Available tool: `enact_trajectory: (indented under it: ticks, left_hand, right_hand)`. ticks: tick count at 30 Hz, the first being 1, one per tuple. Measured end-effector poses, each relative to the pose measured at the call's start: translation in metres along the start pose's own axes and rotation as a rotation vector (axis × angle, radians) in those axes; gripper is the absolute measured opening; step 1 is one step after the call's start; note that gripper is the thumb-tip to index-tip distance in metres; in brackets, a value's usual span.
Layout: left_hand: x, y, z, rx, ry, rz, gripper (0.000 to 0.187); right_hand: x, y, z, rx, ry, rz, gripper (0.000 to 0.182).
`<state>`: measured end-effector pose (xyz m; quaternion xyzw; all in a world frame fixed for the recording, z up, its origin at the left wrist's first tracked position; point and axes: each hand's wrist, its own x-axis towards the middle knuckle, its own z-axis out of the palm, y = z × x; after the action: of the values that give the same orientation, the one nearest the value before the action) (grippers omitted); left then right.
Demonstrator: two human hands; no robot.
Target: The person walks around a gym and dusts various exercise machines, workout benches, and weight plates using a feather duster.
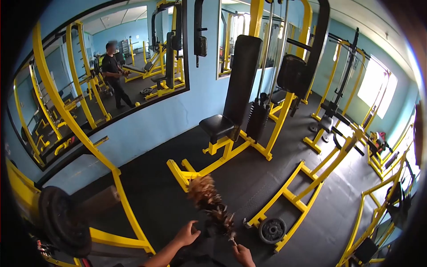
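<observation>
A brown feather duster (213, 202) slants across the lower middle, its bushy head up and to the left, close to the yellow foot of a seated machine. My right hand (243, 254) is closed round the handle at its lower end. To the left of the duster is my left hand (188, 233), apart from it, with its fingers spread and slightly curled and nothing held in them. Beyond the duster stands the machine's black seat (218, 126) with a tall black backrest (242, 75) on a yellow frame.
A yellow rack with a black weight plate (62, 216) stands close on the left. Another plate (272, 230) lies by a yellow frame (296, 200) at right. A wall mirror (129, 53) reflects a person and machines. More machines line the right side.
</observation>
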<state>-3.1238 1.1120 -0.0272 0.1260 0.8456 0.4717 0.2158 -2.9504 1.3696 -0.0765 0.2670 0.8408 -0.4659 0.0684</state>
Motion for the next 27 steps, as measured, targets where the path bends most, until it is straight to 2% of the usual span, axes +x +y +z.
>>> enact_trajectory:
  ticks: [2, 3, 5, 7, 8, 9, 11, 12, 13, 15, 16, 18, 19, 23, 27]
  left_hand:
    - [0.062, -0.021, 0.002, 0.204, -0.178, -0.026, 0.061]
    - [0.095, -0.030, 0.007, 0.174, -0.170, -0.018, 0.061]
    - [0.164, -0.046, 0.011, 0.541, -0.292, 0.015, 0.065]
    - [0.238, -0.046, -0.001, 0.458, -0.350, 0.025, 0.065]
    - [0.251, -0.031, -0.014, 0.320, -0.188, -0.002, 0.061]
    - [0.266, -0.009, -0.035, 0.226, -0.144, -0.039, 0.061]
    - [0.311, -0.005, -0.063, 0.164, -0.103, -0.096, 0.062]
    - [0.326, 0.008, -0.081, 0.101, -0.075, -0.139, 0.059]
    - [0.340, 0.015, -0.094, 0.146, 0.008, -0.109, 0.057]
    - [0.359, 0.025, -0.112, 0.173, 0.129, -0.049, 0.051]
    - [0.368, 0.034, -0.120, 0.171, 0.108, -0.081, 0.054]
    - [0.395, 0.044, -0.127, 0.101, 0.058, -0.078, 0.057]
    - [0.406, 0.042, -0.126, 0.069, 0.012, -0.107, 0.060]
    - [0.443, 0.045, -0.110, 0.027, 0.030, -0.119, 0.062]
    - [0.499, 0.053, -0.093, -0.072, 0.048, -0.155, 0.068]
  right_hand:
    - [0.033, 0.001, 0.001, 0.124, -0.009, -0.108, 0.039]
    - [0.051, -0.009, -0.004, 0.066, -0.021, -0.129, 0.038]
    - [0.092, -0.022, -0.004, -0.029, -0.062, -0.148, 0.038]
    - [0.137, -0.032, -0.003, -0.097, -0.092, -0.151, 0.040]
    - [0.160, -0.036, -0.005, -0.125, -0.096, -0.153, 0.042]
    - [0.187, -0.039, -0.008, -0.158, -0.096, -0.146, 0.042]
    - [0.246, -0.048, -0.009, -0.285, -0.127, -0.099, 0.040]
    - [0.265, -0.068, -0.017, -0.306, -0.071, -0.132, 0.038]
    - [0.285, -0.089, -0.024, -0.315, -0.018, -0.158, 0.037]
    - [0.323, -0.128, -0.038, -0.237, -0.056, -0.097, 0.035]
    - [0.343, -0.137, -0.041, -0.271, -0.007, -0.185, 0.033]
    - [0.386, -0.198, -0.054, -0.220, 0.003, -0.094, 0.033]
    - [0.403, -0.210, -0.057, -0.203, 0.011, -0.128, 0.031]
    - [0.474, -0.234, -0.057, -0.060, 0.044, -0.254, 0.027]
    - [0.573, -0.235, -0.073, -0.004, -0.019, -0.370, 0.024]
